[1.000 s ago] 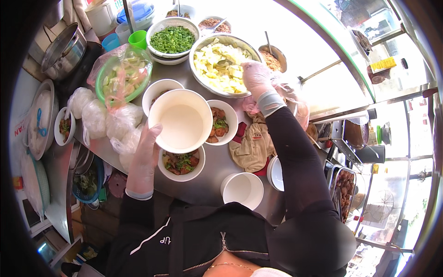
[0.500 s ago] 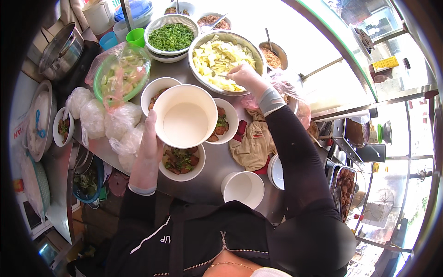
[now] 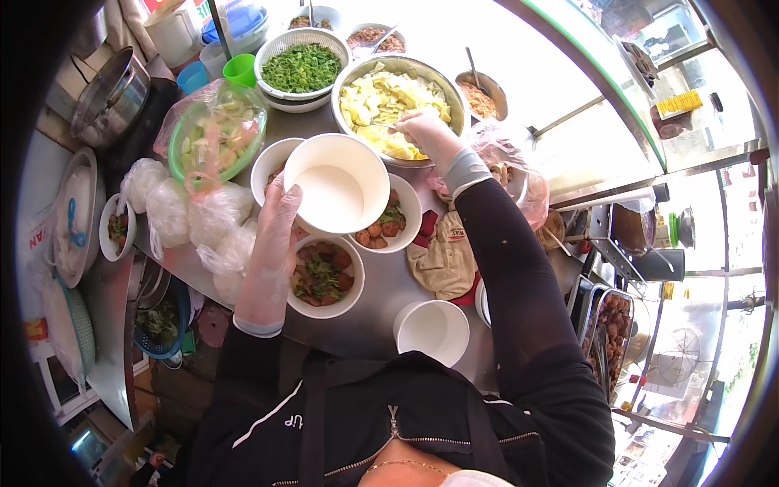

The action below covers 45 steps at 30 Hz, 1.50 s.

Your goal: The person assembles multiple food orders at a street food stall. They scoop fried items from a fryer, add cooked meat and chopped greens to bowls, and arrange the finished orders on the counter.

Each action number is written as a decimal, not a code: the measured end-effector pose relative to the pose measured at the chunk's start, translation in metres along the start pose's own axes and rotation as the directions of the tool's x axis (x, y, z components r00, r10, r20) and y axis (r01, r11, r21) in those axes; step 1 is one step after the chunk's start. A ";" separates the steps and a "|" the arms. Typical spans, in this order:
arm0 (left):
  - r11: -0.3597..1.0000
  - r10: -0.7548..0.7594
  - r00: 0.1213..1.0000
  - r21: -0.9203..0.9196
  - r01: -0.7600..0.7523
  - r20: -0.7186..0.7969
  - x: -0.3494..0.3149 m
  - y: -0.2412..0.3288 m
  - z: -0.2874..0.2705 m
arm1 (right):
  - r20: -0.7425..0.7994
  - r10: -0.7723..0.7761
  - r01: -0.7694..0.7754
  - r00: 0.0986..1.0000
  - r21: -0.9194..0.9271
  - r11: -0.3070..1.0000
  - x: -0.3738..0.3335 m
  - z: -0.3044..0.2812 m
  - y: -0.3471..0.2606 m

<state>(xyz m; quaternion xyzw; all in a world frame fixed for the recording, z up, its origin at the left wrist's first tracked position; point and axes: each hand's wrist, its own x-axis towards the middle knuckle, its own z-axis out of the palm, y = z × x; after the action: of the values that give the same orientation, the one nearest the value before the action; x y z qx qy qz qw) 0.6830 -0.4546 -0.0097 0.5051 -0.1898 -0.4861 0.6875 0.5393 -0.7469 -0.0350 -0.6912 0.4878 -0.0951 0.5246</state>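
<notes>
My left hand [image 3: 277,217], in a clear glove, grips an empty white paper bowl [image 3: 337,183] by its side. The bowl hangs tilted over other white bowls on the steel table. In my gloved right hand [image 3: 434,136] is the thin handle of a metal spoon [image 3: 383,125], its head down among pale yellow sliced vegetables [image 3: 389,97] in a large metal bowl [image 3: 461,109]. Below the held bowl, one bowl of meat and green herbs [image 3: 323,280] shows fully. A second filled bowl [image 3: 411,215] and a third [image 3: 264,166] are partly covered by it.
An empty white bowl [image 3: 432,333] stands near my body, beside a beige cloth [image 3: 446,256]. Chopped greens [image 3: 300,66] fill a white colander at the back. Knotted plastic bags [image 3: 219,215] and a bagged green basket [image 3: 174,158] lie left; a meat tray [image 3: 614,333] sits right.
My left hand has lifted the paper bowl slightly away from me and rightward, closer to the metal bowl, and tilted it. The right hand has shifted a little over the vegetables.
</notes>
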 end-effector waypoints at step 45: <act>0.933 -0.319 0.790 0.027 0.359 0.524 -0.165 -0.045 0.148 | -0.785 0.068 -0.731 0.616 -0.538 0.419 -0.626 -0.196 0.217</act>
<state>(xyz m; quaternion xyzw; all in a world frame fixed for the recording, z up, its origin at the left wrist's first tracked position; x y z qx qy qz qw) 0.4751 -0.3885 0.0503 0.3545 -0.2567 -0.7262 0.5302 -0.0283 -0.3800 0.1098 -0.6156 0.7832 0.0511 -0.0709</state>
